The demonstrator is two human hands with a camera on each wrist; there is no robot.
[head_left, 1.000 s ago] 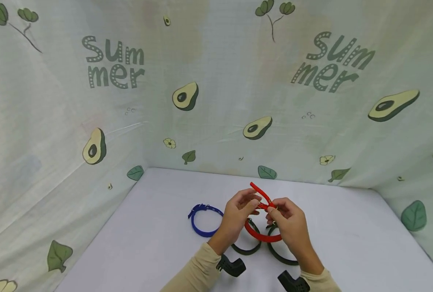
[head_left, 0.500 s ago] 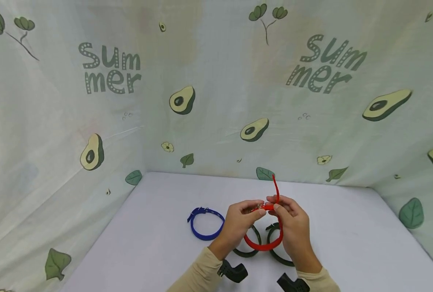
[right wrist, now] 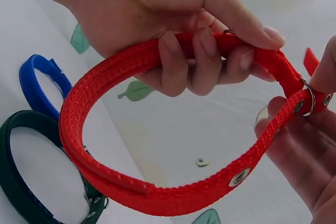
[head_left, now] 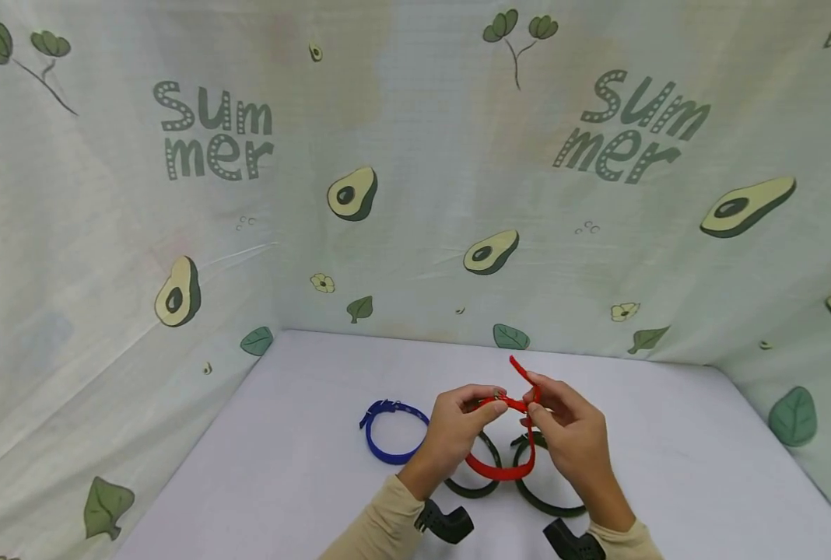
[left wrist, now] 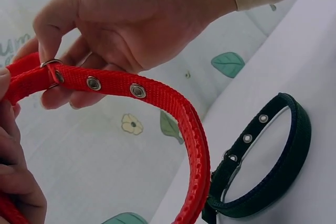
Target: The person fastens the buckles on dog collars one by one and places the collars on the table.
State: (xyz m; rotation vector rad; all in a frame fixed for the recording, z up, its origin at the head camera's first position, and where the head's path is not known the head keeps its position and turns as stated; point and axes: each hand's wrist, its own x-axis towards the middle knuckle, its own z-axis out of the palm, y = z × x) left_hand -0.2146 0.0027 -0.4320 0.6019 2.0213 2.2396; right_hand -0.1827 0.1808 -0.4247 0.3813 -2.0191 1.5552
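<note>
Red collar [head_left: 499, 467] above white table [head_left: 303, 435], avocado-print cloth walls [head_left: 415, 194] around.

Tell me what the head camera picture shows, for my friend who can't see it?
Two hands hold up a red collar over a white table: the left hand and right hand pinch it near its buckle. A blue collar and two dark green collars lie on the table below.

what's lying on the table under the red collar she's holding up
Two dark green collars lie on the white table below the red collar, both buckled into rings. The hands and the red loop cover their far edges. A blue collar lies off to the left.
</note>
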